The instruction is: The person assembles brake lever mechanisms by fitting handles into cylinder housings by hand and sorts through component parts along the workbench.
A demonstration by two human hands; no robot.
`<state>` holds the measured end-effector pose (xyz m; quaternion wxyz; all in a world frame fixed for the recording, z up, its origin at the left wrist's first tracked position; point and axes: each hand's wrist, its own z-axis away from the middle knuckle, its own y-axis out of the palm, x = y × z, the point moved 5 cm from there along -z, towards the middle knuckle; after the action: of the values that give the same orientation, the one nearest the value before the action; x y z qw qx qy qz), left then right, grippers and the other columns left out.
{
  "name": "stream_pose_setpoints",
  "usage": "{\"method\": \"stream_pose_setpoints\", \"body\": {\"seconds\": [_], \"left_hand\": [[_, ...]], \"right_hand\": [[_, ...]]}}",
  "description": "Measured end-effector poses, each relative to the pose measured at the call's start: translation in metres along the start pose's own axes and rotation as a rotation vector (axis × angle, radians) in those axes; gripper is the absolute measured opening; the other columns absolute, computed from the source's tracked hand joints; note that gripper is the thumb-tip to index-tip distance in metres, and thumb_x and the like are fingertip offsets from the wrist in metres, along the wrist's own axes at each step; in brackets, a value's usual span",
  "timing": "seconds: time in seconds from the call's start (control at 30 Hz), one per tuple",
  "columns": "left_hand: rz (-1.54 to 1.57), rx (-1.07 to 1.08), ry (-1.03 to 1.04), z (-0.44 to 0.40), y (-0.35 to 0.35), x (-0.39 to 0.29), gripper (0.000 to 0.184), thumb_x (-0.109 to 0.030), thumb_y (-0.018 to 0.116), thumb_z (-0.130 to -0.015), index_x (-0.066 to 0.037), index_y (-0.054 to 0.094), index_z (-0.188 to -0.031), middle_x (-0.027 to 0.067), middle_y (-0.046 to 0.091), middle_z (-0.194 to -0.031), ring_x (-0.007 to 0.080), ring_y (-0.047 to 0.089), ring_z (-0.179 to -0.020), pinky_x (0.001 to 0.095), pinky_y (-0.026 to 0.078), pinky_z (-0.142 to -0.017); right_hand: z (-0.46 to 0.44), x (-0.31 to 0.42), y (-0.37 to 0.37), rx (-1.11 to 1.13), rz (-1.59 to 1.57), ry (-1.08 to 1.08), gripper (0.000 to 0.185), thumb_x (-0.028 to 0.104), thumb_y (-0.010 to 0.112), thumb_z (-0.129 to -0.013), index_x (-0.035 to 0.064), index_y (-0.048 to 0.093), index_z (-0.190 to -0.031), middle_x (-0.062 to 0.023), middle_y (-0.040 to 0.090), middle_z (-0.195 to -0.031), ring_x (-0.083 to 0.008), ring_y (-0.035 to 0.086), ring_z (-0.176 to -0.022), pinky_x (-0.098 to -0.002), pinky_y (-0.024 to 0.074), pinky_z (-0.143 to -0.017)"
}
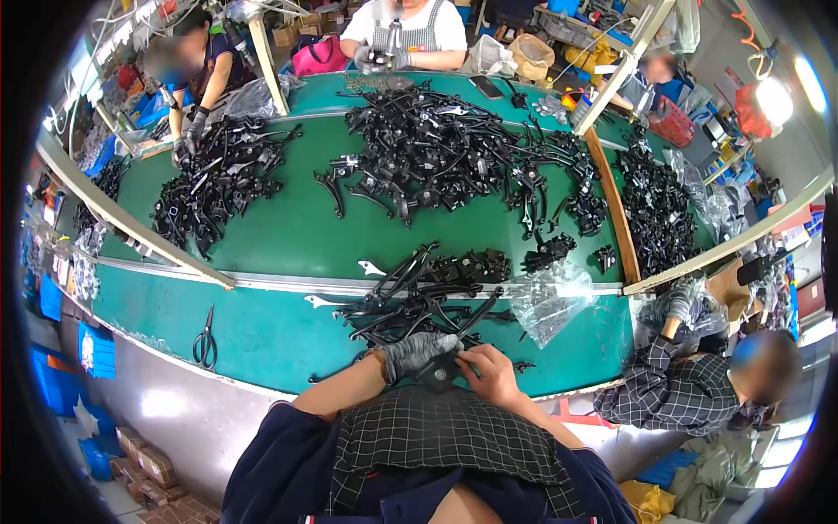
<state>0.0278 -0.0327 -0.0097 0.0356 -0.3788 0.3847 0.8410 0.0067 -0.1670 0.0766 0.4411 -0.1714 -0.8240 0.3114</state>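
My left hand (421, 354), in a grey glove, is closed around a black brake lever (442, 374) close to my apron. What looks like its blade points up and right over the table. At the right side of its body is my right hand (491, 374), bare, with thumb and fingers pinched together. Whatever is between those fingertips is too small or hidden to make out. Just beyond my hands lies a pile of black levers (397, 313), a few with silver ends. Black clamp parts (471, 266) lie in a row behind them.
A clear plastic bag (550, 301) lies right of the levers; scissors (205, 341) lie left. Large heaps of black parts (428, 148) cover the green table (305, 236). A metal rail (262, 281) and wooden divider (613, 205) cross it. Co-workers sit around, one close at right (681, 384).
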Motion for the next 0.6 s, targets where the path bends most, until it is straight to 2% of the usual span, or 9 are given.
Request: {"method": "stream_pose_setpoints", "body": {"seconds": [0.2, 0.27, 0.33, 0.4, 0.43, 0.47, 0.5, 0.57, 0.6], "left_hand": [[-0.273, 0.085, 0.029, 0.002, 0.009, -0.003, 0.034, -0.038, 0.048, -0.092, -0.006, 0.06, -0.095, 0.0035, 0.062, -0.082, 0.0116, 0.056, -0.069, 0.0283, 0.047, -0.063], [-0.318, 0.118, 0.008, -0.001, 0.008, 0.004, 0.034, -0.038, 0.048, -0.092, -0.006, 0.06, -0.095, 0.0037, 0.062, -0.081, 0.0114, 0.056, -0.068, 0.0288, 0.047, -0.062], [-0.57, 0.205, 0.215, -0.005, 0.008, 0.004, 0.037, -0.041, 0.048, -0.091, -0.006, 0.061, -0.093, 0.0037, 0.061, -0.077, 0.0112, 0.055, -0.067, 0.0293, 0.047, -0.063], [-0.696, 0.253, 0.317, 0.0, 0.016, -0.003, 0.039, -0.042, 0.048, -0.09, -0.006, 0.061, -0.092, 0.0038, 0.061, -0.076, 0.0111, 0.055, -0.067, 0.0296, 0.047, -0.063], [-0.617, 0.247, 0.134, 0.003, 0.018, -0.004, 0.039, -0.043, 0.05, -0.09, -0.006, 0.061, -0.094, 0.0039, 0.061, -0.075, 0.0111, 0.055, -0.066, 0.0294, 0.047, -0.063], [-0.54, 0.241, -0.047, 0.008, 0.023, -0.008, 0.039, -0.043, 0.051, -0.089, -0.006, 0.06, -0.097, 0.0041, 0.061, -0.075, 0.011, 0.055, -0.066, 0.0293, 0.047, -0.064], [-0.462, 0.232, -0.226, 0.01, 0.024, -0.007, 0.04, -0.043, 0.052, -0.088, -0.006, 0.059, -0.099, 0.0043, 0.061, -0.075, 0.011, 0.055, -0.066, 0.0292, 0.047, -0.064], [-0.539, 0.27, -0.229, -0.004, 0.015, 0.005, 0.038, -0.041, 0.053, -0.088, -0.006, 0.058, -0.102, 0.0046, 0.061, -0.078, 0.0109, 0.055, -0.067, 0.0288, 0.047, -0.065], [-0.611, 0.297, -0.232, -0.012, 0.008, 0.015, 0.038, -0.039, 0.054, -0.088, -0.006, 0.056, -0.106, 0.005, 0.061, -0.081, 0.0107, 0.055, -0.068, 0.0284, 0.047, -0.066]], "right_hand": [[0.001, 0.015, -0.007, -0.029, 0.056, -0.087, 0.017, 0.008, 0.072, -0.069, 0.0055, 0.062, -0.082, -0.0079, 0.059, -0.078, -0.0249, 0.059, -0.066, -0.0314, 0.0485, -0.055], [0.001, 0.004, -0.006, 0.144, -0.213, 0.102, 0.02, 0.011, 0.074, -0.067, 0.0062, 0.062, -0.082, -0.0076, 0.059, -0.076, -0.0259, 0.059, -0.065, -0.0337, 0.0482, -0.055], [-0.005, -0.002, -0.006, 0.228, -0.346, 0.192, 0.022, 0.013, 0.076, -0.066, 0.0065, 0.062, -0.082, -0.0075, 0.059, -0.076, -0.0265, 0.059, -0.065, -0.0349, 0.048, -0.055], [-0.018, 0.004, -0.011, 0.228, -0.153, -0.084, 0.029, 0.026, 0.077, -0.065, 0.0059, 0.061, -0.079, -0.008, 0.059, -0.075, -0.0288, 0.059, -0.065, -0.0378, 0.0475, -0.055], [-0.02, 0.008, -0.013, 0.225, -0.053, -0.217, 0.034, 0.032, 0.077, -0.065, 0.0056, 0.061, -0.078, -0.0083, 0.06, -0.075, -0.0299, 0.059, -0.066, -0.0392, 0.0472, -0.056], [-0.021, 0.005, -0.015, 0.218, -0.045, -0.213, 0.034, 0.032, 0.077, -0.065, 0.0056, 0.061, -0.078, -0.0083, 0.06, -0.075, -0.0299, 0.059, -0.066, -0.0392, 0.0472, -0.056], [-0.022, 0.0, -0.014, 0.276, 0.01, -0.176, 0.038, 0.039, 0.075, -0.065, 0.0058, 0.06, -0.076, -0.0089, 0.06, -0.073, -0.0308, 0.059, -0.065, -0.0403, 0.0469, -0.056], [-0.022, -0.01, -0.012, 0.399, 0.115, -0.102, 0.049, 0.054, 0.069, -0.066, 0.0063, 0.059, -0.071, -0.0101, 0.06, -0.07, -0.0326, 0.059, -0.063, -0.0425, 0.0462, -0.057], [-0.023, -0.009, -0.015, 0.396, 0.117, -0.099, 0.049, 0.054, 0.069, -0.066, 0.0063, 0.059, -0.071, -0.0101, 0.06, -0.07, -0.0326, 0.059, -0.063, -0.0425, 0.0462, -0.057]]}}
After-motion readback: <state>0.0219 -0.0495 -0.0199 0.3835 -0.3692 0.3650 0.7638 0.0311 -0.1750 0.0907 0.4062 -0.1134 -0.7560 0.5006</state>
